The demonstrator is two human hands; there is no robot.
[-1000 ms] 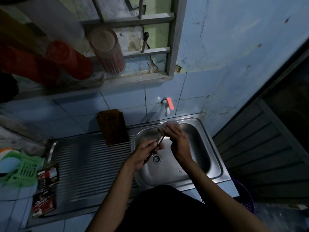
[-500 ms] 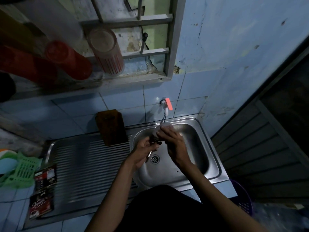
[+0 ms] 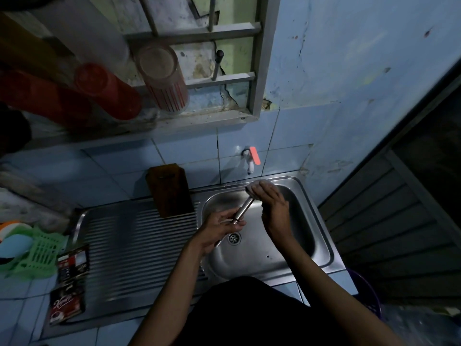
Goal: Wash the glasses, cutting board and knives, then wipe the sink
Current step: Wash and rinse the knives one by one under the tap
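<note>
Both hands grip: L hand (image 3: pixel 219 227) knife (image 3: pixel 243 209), R hand (image 3: pixel 273 208) sponge (image 3: pixel 253 189)

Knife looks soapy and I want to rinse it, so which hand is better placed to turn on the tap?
Right. The right hand grips a sponge just below the tap, while the left hand sits farther back gripping the knife.

Domestic kitchen, washing-up corner, dimly lit. Fittings: stainless steel sink (image 3: pixel 321 231) with ribbed draining board (image 3: pixel 139 248) set into a blue-tiled counter (image 3: pixel 22 318), plastic wall tap (image 3: pixel 250 161) with orange lever on blue wall tiles (image 3: pixel 184 148) below worn, flaking paint. Household contents: upturned tumblers (image 3: pixel 162 78) on the barred window ledge (image 3: pixel 199 121), wooden board (image 3: pixel 171 189) leaning against the tiles, green plastic basket (image 3: pixel 37 255), coffee sachets (image 3: pixel 68 285) on the drainer.
</note>
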